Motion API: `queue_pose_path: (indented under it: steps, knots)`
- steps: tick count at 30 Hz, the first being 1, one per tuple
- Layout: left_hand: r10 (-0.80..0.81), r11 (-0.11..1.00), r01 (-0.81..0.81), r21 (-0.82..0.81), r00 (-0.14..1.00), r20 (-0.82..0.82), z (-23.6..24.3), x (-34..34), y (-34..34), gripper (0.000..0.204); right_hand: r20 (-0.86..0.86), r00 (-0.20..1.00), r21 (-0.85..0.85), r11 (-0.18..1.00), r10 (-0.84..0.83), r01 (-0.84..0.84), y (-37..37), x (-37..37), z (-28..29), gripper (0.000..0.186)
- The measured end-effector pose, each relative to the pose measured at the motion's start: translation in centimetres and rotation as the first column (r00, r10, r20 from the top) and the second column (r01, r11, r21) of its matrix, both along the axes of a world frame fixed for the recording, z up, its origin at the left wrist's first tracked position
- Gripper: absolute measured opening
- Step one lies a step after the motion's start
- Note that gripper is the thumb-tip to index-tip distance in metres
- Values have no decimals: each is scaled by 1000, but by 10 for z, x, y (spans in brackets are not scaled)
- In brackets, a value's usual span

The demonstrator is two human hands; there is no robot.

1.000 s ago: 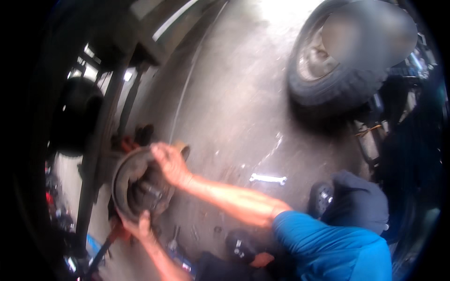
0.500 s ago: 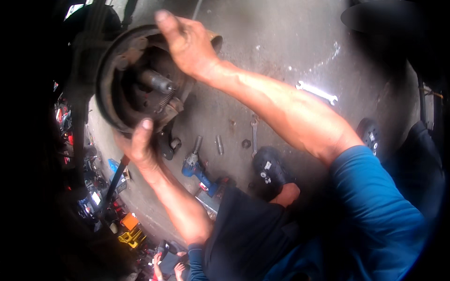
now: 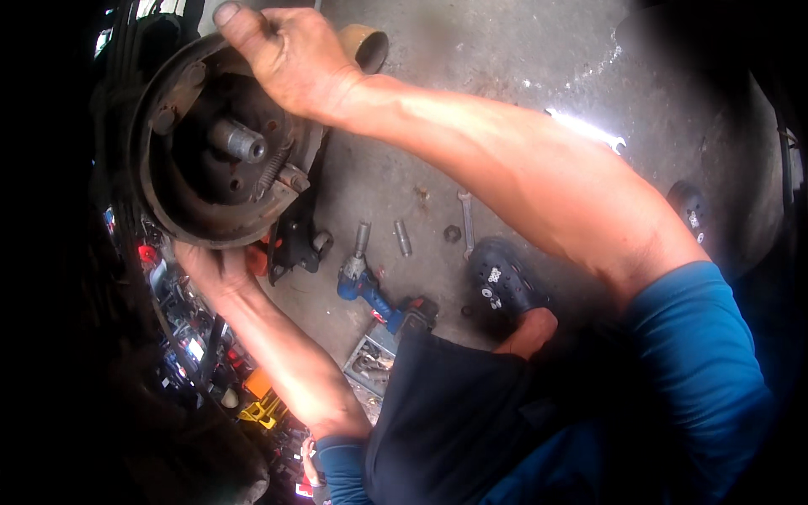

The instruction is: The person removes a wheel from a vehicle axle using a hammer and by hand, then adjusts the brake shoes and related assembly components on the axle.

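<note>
A rusty round brake assembly [image 3: 181, 202], with a protruding spindle [image 3: 248, 143] and a coil spring [image 3: 273, 168], fills the upper left. My right hand [image 3: 295, 67] grips its top rim, thumb pointing up-left. Beside that hand is a yellowish metal cylinder [image 3: 363, 46]. Under the lower rim, my left hand [image 3: 215, 269] holds the assembly from below, its fingers partly hidden by it. An orange and black metal part [image 3: 295, 244] is just right of my left hand.
On the concrete floor lie a blue impact driver [image 3: 374, 299], a socket [image 3: 402, 238], a nut [image 3: 452, 233], two wrenches [image 3: 467, 219] [image 3: 589, 130] and a tool tray [image 3: 370, 364] near my shoe [image 3: 497, 278]. Clutter [image 3: 259, 391] and another person's arm [image 3: 308, 454] show lower left.
The view has swung down toward the floor tools and my feet, bringing the assembly to the upper left. My left hand has shifted from thumb over the lower rim to underneath it.
</note>
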State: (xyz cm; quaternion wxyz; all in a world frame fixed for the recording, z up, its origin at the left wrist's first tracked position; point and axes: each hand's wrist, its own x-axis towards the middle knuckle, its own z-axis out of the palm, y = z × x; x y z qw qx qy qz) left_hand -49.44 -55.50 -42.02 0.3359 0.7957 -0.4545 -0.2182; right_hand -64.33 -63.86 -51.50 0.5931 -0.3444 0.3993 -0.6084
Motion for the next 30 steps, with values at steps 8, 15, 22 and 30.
queue_pose_path:
  steps: [8, 15, 22, 30]
  knots:
    - [-98, 944, -96, -315, 831, -548, -20, 36, 1, 42, 84, 996, 13, 1000, -13, 12, 1, 9, -2, 63]
    - [-629, 776, 172, -607, 129, -767, -16, 21, 14, 77, 146, 982, -181, 979, 122, -95, -2, -10, 4, 76]
    - [-378, 783, 232, -577, 914, -146, -53, -24, 17, 67, 208, 978, -20, 1000, 8, -4, -6, 18, -15, 77]
    - [-317, 765, 237, -599, 948, -31, -40, -36, 13, 76, 233, 961, -58, 984, -149, 166, 1, 26, -13, 73]
